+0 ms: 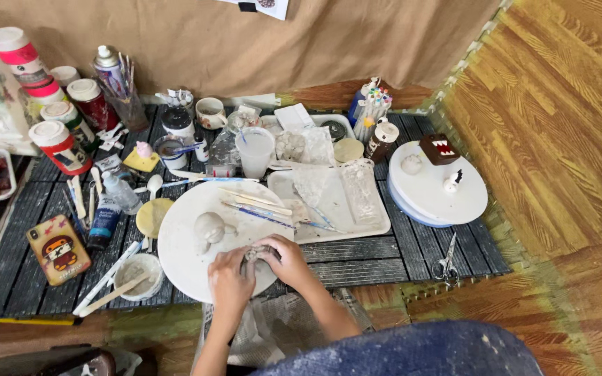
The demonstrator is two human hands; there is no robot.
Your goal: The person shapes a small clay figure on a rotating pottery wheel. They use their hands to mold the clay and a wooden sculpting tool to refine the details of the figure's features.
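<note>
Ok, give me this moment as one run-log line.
left hand: on clay lump | right hand: pinching same lump | lump: over round white board | grey clay ball: on board, apart

Red-and-white labelled paint tubs (pixel 57 143) at left rear

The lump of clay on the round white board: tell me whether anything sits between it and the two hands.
Nothing does. The left hand and right hand both already press on the clay lump, over the round white board.
</note>
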